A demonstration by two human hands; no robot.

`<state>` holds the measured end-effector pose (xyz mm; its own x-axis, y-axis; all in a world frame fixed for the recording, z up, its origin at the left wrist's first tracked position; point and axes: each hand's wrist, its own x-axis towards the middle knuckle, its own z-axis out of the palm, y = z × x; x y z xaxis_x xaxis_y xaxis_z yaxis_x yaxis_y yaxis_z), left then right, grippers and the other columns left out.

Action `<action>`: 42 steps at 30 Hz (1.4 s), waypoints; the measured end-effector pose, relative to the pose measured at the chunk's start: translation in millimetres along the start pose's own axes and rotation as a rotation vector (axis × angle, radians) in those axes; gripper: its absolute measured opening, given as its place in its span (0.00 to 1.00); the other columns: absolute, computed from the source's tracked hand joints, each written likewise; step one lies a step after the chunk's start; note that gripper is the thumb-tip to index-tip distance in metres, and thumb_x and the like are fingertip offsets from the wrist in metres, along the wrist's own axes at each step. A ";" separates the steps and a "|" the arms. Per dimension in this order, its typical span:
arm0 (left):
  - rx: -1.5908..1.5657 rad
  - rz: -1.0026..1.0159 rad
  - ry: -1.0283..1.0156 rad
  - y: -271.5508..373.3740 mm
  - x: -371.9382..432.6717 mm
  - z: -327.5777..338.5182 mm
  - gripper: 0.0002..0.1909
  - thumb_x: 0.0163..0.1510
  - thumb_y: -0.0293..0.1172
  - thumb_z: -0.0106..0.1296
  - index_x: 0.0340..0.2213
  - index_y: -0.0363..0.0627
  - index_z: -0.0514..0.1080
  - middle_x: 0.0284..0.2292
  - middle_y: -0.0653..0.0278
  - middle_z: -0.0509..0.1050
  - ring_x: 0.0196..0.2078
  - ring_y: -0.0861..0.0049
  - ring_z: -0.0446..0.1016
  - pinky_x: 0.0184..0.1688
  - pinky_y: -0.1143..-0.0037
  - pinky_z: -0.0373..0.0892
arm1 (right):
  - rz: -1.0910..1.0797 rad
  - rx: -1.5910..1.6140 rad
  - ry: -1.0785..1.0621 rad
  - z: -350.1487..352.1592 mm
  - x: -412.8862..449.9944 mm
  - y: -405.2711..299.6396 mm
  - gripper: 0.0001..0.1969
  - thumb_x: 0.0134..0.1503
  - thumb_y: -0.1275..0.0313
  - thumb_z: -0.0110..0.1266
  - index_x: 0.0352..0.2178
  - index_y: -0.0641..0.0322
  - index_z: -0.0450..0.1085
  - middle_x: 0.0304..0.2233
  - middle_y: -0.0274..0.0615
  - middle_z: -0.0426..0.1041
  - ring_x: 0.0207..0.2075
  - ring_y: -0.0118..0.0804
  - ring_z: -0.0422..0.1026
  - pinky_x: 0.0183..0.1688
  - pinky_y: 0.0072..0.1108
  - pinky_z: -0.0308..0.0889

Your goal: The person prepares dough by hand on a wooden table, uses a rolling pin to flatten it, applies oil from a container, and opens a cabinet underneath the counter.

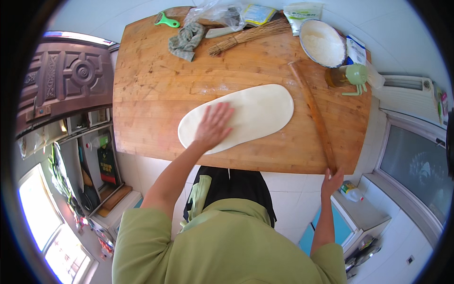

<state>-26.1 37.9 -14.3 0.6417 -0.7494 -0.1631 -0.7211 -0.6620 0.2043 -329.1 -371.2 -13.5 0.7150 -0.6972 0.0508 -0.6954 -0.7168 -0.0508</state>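
Observation:
A long oval sheet of rolled dough (259,110) lies slantwise on the wooden board (149,103). My left hand (214,124) rests flat on the dough's left part, palm down with the fingers spread. To the right of the dough, a long wooden rolling pin (314,110) lies apart from it, its far end pointing up toward the back. My right hand (332,181) grips the near end of the pin at the board's front edge. The fingertips under the pin are partly hidden.
Along the back are a green peeler (167,21), a grey cloth (186,41), a straw brush (250,35) and plastic bags (216,14). At back right stand a bowl of flour (322,43) and an oil jug with a green lid (347,76). A carved door (78,72) is at left.

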 end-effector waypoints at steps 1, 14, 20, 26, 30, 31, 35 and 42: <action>0.030 -0.068 0.008 -6.8 -6.3 3.5 0.33 0.56 0.50 0.37 0.59 0.51 0.47 0.61 0.65 0.46 0.63 0.70 0.43 0.63 0.63 0.38 | -0.062 -0.024 0.002 -2.6 11.4 -18.1 0.29 0.53 0.60 0.51 0.52 0.63 0.56 0.50 0.54 0.59 0.51 0.54 0.58 0.52 0.38 0.53; -0.222 -0.007 0.038 45.0 145.2 -20.7 0.34 0.57 0.48 0.38 0.57 0.38 0.47 0.59 0.54 0.50 0.62 0.62 0.47 0.61 0.61 0.45 | -0.313 0.206 -0.082 13.2 100.2 -142.1 0.30 0.51 0.69 0.53 0.55 0.54 0.53 0.45 0.46 0.63 0.45 0.46 0.63 0.48 0.35 0.59; -0.198 0.245 -0.011 60.3 182.3 -11.5 0.34 0.54 0.41 0.45 0.57 0.38 0.48 0.56 0.52 0.55 0.59 0.57 0.53 0.58 0.62 0.51 | -0.291 0.119 0.031 5.4 125.1 -102.3 0.30 0.50 0.72 0.53 0.55 0.58 0.53 0.46 0.48 0.62 0.46 0.48 0.62 0.48 0.35 0.59; -0.071 0.159 -0.300 79.3 206.2 -54.8 0.21 0.45 0.34 0.56 0.42 0.45 0.68 0.47 0.58 0.65 0.50 0.62 0.62 0.48 0.64 0.60 | -0.370 0.675 -0.023 6.0 102.5 -199.2 0.31 0.46 0.74 0.56 0.52 0.61 0.55 0.50 0.49 0.60 0.52 0.51 0.58 0.54 0.33 0.54; -0.182 0.169 -0.234 69.8 210.5 -56.9 0.14 0.43 0.32 0.58 0.34 0.47 0.73 0.40 0.60 0.70 0.45 0.63 0.66 0.42 0.67 0.64 | -0.378 0.790 -0.093 9.2 115.3 -250.8 0.32 0.44 0.71 0.60 0.51 0.62 0.57 0.49 0.49 0.62 0.50 0.50 0.60 0.53 0.34 0.56; -0.381 0.200 -0.303 64.5 209.4 -60.7 0.14 0.42 0.31 0.58 0.34 0.47 0.73 0.37 0.60 0.72 0.43 0.62 0.68 0.40 0.68 0.65 | -0.392 0.790 -0.153 10.9 120.9 -255.6 0.32 0.43 0.70 0.61 0.50 0.62 0.58 0.49 0.47 0.63 0.50 0.50 0.60 0.52 0.34 0.56; -0.484 0.191 -0.491 40.4 189.4 -67.0 0.17 0.42 0.31 0.59 0.38 0.46 0.72 0.35 0.59 0.74 0.38 0.64 0.72 0.39 0.70 0.66 | -0.365 0.881 -0.796 -8.5 130.5 -272.6 0.23 0.45 0.67 0.60 0.43 0.63 0.68 0.35 0.47 0.72 0.40 0.43 0.69 0.43 0.29 0.63; -0.666 -0.531 0.170 -62.6 79.0 -66.9 0.34 0.46 0.36 0.57 0.52 0.38 0.58 0.53 0.48 0.60 0.55 0.58 0.59 0.55 0.71 0.57 | -0.129 0.962 -0.548 28.4 106.5 -273.9 0.16 0.49 0.64 0.58 0.36 0.64 0.72 0.25 0.50 0.73 0.25 0.43 0.72 0.30 0.27 0.66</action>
<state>87.3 21.1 24.6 0.9188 -0.2961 -0.2611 -0.0466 -0.7381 0.6731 -60.5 -249.1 -22.5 0.8781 -0.3524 -0.3238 -0.4379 -0.3189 -0.8406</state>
